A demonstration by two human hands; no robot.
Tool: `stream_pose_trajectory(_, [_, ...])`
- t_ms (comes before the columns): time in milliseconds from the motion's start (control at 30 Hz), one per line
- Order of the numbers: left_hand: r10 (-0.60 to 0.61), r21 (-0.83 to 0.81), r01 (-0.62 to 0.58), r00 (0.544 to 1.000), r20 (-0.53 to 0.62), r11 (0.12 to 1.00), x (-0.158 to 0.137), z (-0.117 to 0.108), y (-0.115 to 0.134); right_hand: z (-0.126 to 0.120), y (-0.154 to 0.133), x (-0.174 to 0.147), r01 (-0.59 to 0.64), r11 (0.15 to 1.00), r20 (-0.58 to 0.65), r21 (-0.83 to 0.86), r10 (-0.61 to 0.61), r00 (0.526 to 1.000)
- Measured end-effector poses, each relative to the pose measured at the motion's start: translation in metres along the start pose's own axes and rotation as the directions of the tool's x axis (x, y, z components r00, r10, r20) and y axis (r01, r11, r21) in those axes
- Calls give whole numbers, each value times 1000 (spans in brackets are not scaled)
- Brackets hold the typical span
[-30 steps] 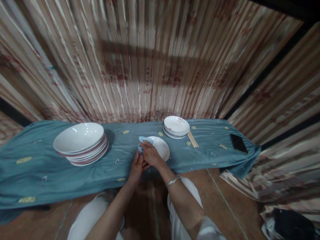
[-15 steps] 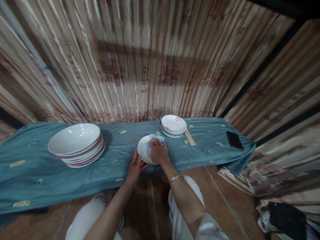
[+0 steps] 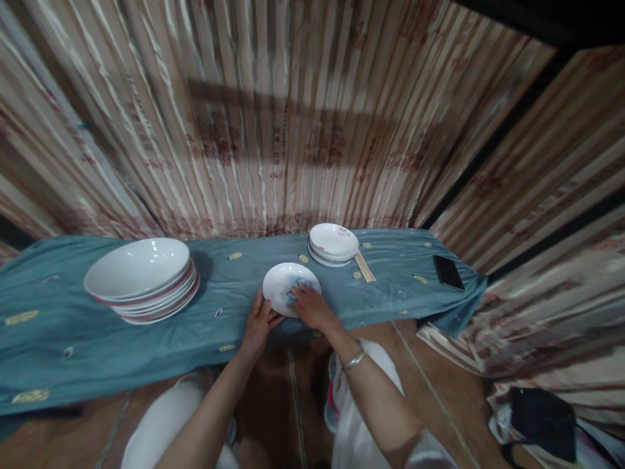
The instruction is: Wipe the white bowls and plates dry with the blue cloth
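At the far left of the scene, a large white bowl (image 3: 139, 267) is seated, slightly tilted, on a stack of red-rimmed dishes (image 3: 161, 307). The stack is carried by a blue-green tablecloth (image 3: 215, 280) patterned with yellow motifs, behind which a striped, floral-printed curtain (image 3: 273, 163) is hung. Right of the stack and well apart from it, the near-left rim of a dark-rimmed white plate (image 3: 276, 286) is gripped by the left hand (image 3: 260, 320), its thumb laid along the edge. The plate is held at the table's near edge, midway along. Against its inner face, a blue cloth (image 3: 308, 283) is held under the bent fingers of the right hand (image 3: 313, 309); the two hands are kept apart. A silver bangle (image 3: 355, 359) is worn on the right wrist. Farther back and to the right, small floral plates (image 3: 333, 241) are stacked, with wooden chopsticks (image 3: 364, 267) laid just beside them. A black smartphone (image 3: 448, 272) is placed near the table's right end.
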State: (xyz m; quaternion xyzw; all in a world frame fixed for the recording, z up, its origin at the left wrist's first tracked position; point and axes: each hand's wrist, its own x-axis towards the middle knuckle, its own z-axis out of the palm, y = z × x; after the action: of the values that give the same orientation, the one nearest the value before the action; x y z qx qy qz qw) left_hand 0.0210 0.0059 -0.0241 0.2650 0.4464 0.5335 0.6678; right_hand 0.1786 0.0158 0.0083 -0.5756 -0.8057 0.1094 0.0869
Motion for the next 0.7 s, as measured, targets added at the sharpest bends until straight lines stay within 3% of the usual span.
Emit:
stream_pose_trajectory(400, [15, 52, -13, 999, -43, 999, -2, 2, 1, 0, -21, -2, 213, 911, -2, 354, -226, 974])
stream_pose_trajectory(567, [89, 195, -71, 993, -83, 978, 8, -4, -1, -17, -8, -19, 130, 882, 43, 452, -167, 985])
stream_pose_trajectory(700, [271, 339, -259, 963, 13, 905, 21, -16, -2, -20, 9, -24, 25, 881, 80, 473, -71, 994])
